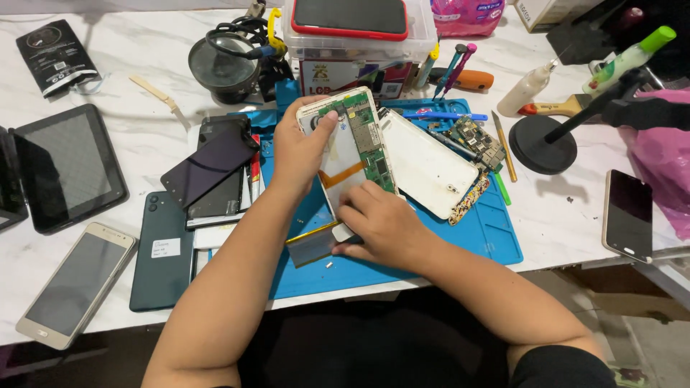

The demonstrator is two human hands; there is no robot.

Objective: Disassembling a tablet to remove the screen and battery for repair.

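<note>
Left hand clamps the opened phone top edge, thumb on its corner; right hand fingers curl together at its bottom, over the battery; best pried slowly, phone steadied on the mat.

A black flat package is laid at the far left of the table, and a pink plastic package is seen at the far edge. A dark tablet screen and a silver phone screen are placed on the left, near a green phone back with a white label. A dark phone screen is placed on the right.
</note>
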